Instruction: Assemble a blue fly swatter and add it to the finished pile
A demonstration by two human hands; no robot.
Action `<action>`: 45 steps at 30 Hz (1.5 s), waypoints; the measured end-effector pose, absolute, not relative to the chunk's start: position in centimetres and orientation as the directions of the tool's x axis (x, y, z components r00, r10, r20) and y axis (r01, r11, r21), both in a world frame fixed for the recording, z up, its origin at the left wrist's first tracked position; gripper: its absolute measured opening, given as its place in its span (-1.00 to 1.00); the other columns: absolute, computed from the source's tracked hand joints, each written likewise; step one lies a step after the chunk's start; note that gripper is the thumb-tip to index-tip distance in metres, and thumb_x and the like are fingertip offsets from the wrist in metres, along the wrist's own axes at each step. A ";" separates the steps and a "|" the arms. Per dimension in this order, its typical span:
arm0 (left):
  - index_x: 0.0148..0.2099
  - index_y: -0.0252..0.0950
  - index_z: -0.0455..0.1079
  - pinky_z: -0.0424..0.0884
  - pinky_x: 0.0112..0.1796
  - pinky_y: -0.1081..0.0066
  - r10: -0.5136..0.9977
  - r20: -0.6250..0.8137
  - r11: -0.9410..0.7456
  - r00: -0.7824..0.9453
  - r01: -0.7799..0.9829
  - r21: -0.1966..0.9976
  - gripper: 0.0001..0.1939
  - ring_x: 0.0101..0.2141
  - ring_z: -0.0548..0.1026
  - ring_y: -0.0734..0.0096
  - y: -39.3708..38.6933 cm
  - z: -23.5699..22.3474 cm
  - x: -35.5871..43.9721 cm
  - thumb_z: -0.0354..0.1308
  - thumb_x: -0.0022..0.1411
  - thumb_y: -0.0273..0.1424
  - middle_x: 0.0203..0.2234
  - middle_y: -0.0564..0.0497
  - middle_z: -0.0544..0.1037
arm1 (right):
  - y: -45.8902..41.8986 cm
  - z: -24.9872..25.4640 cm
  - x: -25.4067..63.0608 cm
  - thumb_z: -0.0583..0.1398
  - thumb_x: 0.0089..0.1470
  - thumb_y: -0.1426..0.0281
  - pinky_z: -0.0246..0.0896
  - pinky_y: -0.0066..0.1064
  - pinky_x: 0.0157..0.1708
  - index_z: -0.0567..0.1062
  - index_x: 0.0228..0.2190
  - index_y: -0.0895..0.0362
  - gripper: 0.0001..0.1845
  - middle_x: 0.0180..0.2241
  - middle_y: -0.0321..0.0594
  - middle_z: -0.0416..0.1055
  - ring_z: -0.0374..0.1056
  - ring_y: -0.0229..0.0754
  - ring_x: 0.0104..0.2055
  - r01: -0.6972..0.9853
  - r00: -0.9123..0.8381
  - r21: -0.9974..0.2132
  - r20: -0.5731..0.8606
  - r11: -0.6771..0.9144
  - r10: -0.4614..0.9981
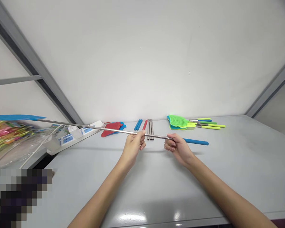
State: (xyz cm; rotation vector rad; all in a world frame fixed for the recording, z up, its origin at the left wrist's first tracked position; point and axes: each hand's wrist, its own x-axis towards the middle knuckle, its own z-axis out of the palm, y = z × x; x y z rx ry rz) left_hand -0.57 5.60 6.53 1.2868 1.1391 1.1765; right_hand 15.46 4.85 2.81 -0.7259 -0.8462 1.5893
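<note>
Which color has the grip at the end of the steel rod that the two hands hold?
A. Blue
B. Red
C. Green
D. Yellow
A. The steel rod ends in a blue grip, just beyond the right hand.

A glossy pale grey table (204,177) carries flat red and blue plastic swatter heads (111,129), thin steel rods (150,129), and bright green mesh fly swatters (178,121).
</note>
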 end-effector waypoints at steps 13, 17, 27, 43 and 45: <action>-0.68 -0.29 -0.08 0.03 -0.61 0.50 0.995 0.066 -0.065 0.072 -0.003 0.998 -0.61 -0.72 0.06 0.64 5.3 5.7 -0.8 -0.05 0.08 -0.29 -0.77 0.18 -0.01 | 4.9 2.7 15.7 0.05 -0.08 0.36 -0.30 -0.39 -0.60 -0.02 -0.78 0.13 -0.60 -0.74 -0.42 -0.22 -0.20 -0.37 -0.69 -0.503 -0.133 -0.864 0.068 -0.008 0.989; -0.70 -0.29 -0.03 0.04 -0.60 0.49 0.989 0.118 -0.121 0.085 0.030 0.992 -0.59 -0.72 0.06 0.63 5.1 5.2 -0.6 -0.04 0.08 -0.25 -0.80 0.17 0.04 | 4.6 2.4 15.1 0.02 -0.05 0.34 -0.32 -0.40 -0.61 0.02 -0.81 0.14 -0.59 -0.76 -0.41 -0.19 -0.20 -0.38 -0.71 -0.585 -0.170 -0.810 0.064 -0.049 0.983; -0.69 -0.30 -0.01 0.06 -0.54 0.50 0.960 0.194 -0.209 0.201 0.054 0.977 -0.58 -0.67 0.07 0.60 5.0 4.7 -0.4 -0.06 0.10 -0.21 -0.79 0.17 0.06 | 3.9 2.1 14.1 -0.03 -0.01 0.30 -0.29 -0.41 -0.61 0.12 -0.85 0.17 -0.54 -0.77 -0.39 -0.17 -0.14 -0.37 -0.71 -0.663 -0.239 -0.742 0.089 -0.096 0.967; -0.64 -0.30 0.04 0.02 -0.57 0.50 0.942 0.137 -0.169 0.308 0.077 0.983 -0.62 -0.67 0.09 0.62 4.5 3.9 0.6 -0.05 0.10 -0.20 -0.79 0.18 0.09 | 3.1 1.8 12.9 -0.08 0.05 0.30 -0.28 -0.42 -0.61 0.18 -0.81 0.19 -0.52 -0.76 -0.37 -0.12 -0.09 -0.37 -0.71 -0.653 -0.308 -0.749 0.131 -0.109 0.942; -0.64 -0.30 0.04 0.03 -0.57 0.50 0.937 0.135 -0.163 0.321 0.060 0.985 -0.62 -0.68 0.10 0.62 4.6 3.8 0.7 -0.06 0.10 -0.19 -0.78 0.18 0.09 | 3.1 1.8 12.9 -0.09 0.04 0.30 -0.26 -0.42 -0.60 0.19 -0.81 0.19 -0.52 -0.76 -0.37 -0.11 -0.08 -0.37 -0.70 -0.655 -0.305 -0.747 0.129 -0.110 0.944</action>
